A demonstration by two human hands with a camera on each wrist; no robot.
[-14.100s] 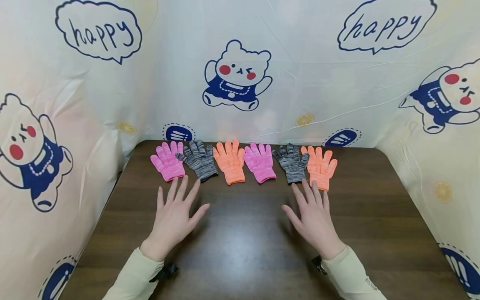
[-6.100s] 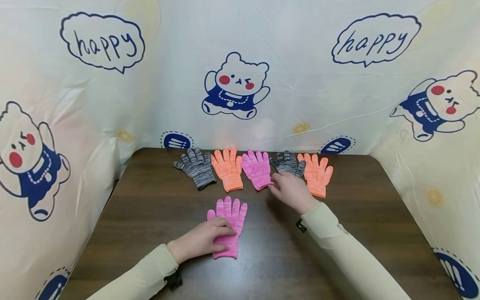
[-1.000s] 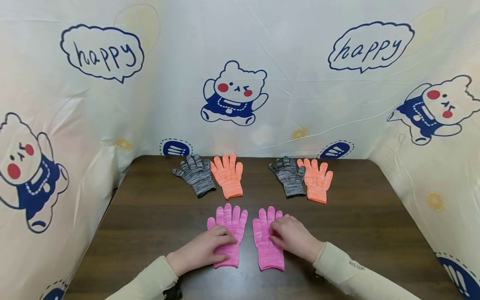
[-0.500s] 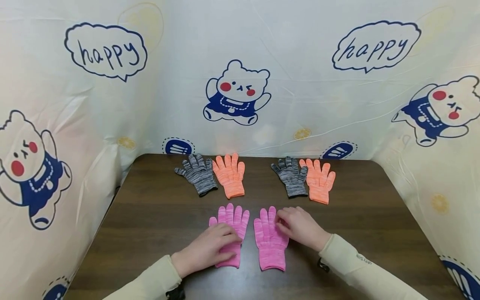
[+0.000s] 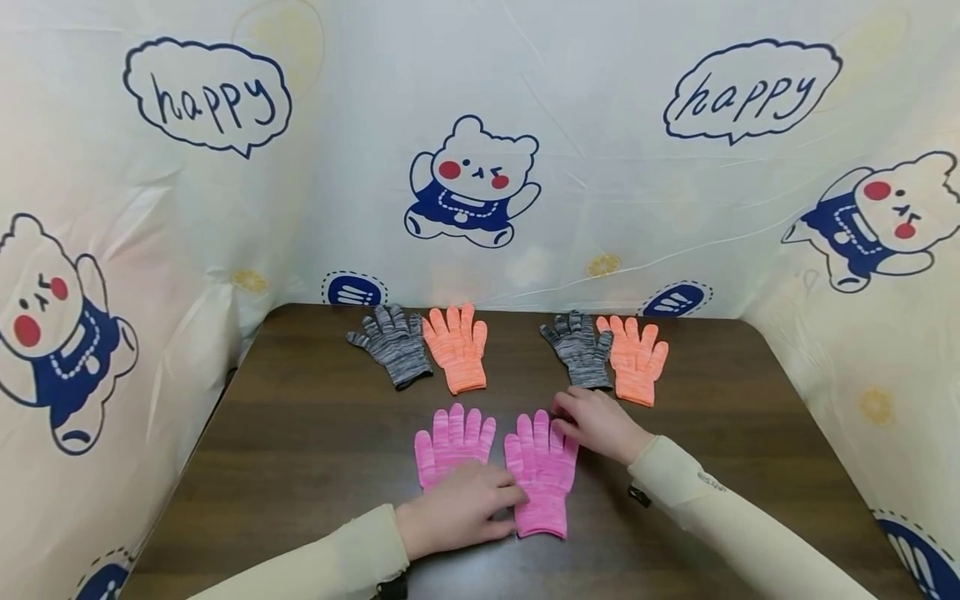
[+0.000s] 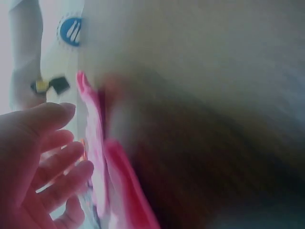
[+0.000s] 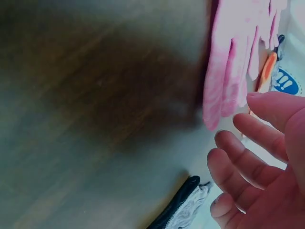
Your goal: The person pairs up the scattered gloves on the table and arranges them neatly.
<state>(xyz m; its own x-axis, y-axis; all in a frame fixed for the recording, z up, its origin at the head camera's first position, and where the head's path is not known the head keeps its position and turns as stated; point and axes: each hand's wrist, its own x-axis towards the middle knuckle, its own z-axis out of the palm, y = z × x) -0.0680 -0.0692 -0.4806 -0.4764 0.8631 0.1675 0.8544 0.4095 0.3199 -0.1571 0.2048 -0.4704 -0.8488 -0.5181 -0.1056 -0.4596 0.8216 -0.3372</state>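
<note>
Two pink knit gloves lie flat side by side in the head view, fingers pointing away from me. My left hand [image 5: 467, 507] is above the cuff of the left pink glove [image 5: 453, 435] and hides it; its fingertips reach the edge of the right pink glove [image 5: 542, 487]. Relaxed and holding nothing, its fingers [image 6: 62, 164] also show in the left wrist view. My right hand [image 5: 600, 423], loosely bent and without anything in it, is between the right pink glove's fingers and the cuff of the right grey glove [image 5: 577, 354].
Along the back of the dark wooden table [image 5: 300, 467] lie a left grey glove [image 5: 393, 350], a left orange glove [image 5: 457, 350] and a right orange glove [image 5: 637, 365]. A patterned cloth [image 5: 600, 167] hangs behind the table and down its sides.
Both pink gloves have come from the back row to the front middle. Lately my left hand moved right and nearer; my right hand left the right pink glove and went towards the right grey one.
</note>
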